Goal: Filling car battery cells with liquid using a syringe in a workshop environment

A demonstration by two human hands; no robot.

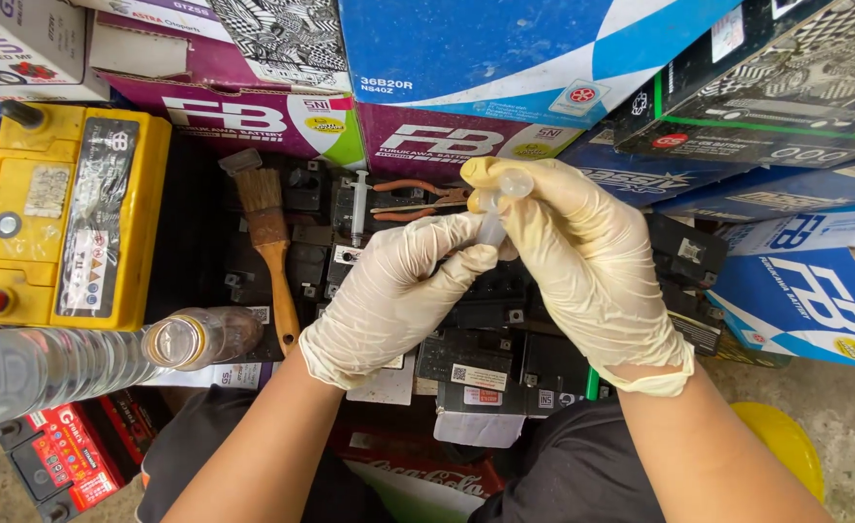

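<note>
Both my hands are in pale latex gloves, raised together over a dark heap of small black batteries. My right hand has its grip closed narrow around a small clear plastic tube, thumb and forefinger pinched near its open round top, which shows just above my knuckles. My left hand comes in from below and left, its fingertips touching the lower part of the same tube, so the tube sits between the two hands, upright with a slight lean; how much of it my left fingers actually clamp I cannot tell, since the right hand hides the bottom end. Just behind my hands, on the black batteries, lie a clear syringe and a pair of orange-handled pliers. To the left of them a paintbrush with a wooden handle rests bristles up. A yellow battery stands at the far left, and near it, in the foreground, a clear plastic bottle lies on its side with its mouth toward my left forearm. Stacked cardboard battery boxes in blue, purple and black fill the background and the right side. A small red battery sits at lower left on the floor.
</note>
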